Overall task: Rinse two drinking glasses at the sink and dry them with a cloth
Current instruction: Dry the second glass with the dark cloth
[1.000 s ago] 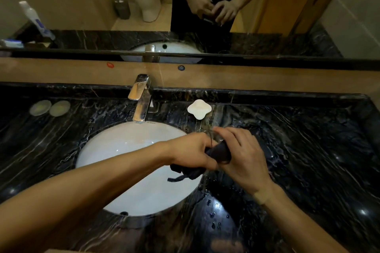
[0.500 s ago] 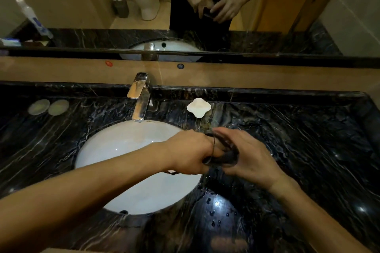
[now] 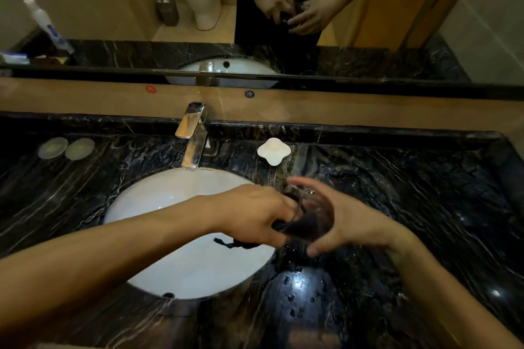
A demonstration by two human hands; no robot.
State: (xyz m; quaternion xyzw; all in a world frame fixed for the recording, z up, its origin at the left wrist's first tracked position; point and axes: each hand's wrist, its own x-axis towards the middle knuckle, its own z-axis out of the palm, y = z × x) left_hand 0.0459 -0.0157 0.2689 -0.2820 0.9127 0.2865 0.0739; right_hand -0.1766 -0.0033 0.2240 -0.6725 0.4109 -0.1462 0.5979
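Glass (image 3: 317,212) in right hand (image 3: 354,224) — left hand (image 3: 255,218) stuffing cloth (image 3: 300,224) inside.

The table (image 3: 411,207) is black marble run through with pale veins, with a raised ledge along its back. A white oval basin (image 3: 158,207) is sunk into it left of centre, and a chrome tap (image 3: 194,139) stands at the basin's far rim. Right of the tap lies a small white lobed dish (image 3: 274,151). Two pale round discs (image 3: 65,148) sit side by side at the far left. Water droplets (image 3: 297,289) bead on the near stone, right of the basin.
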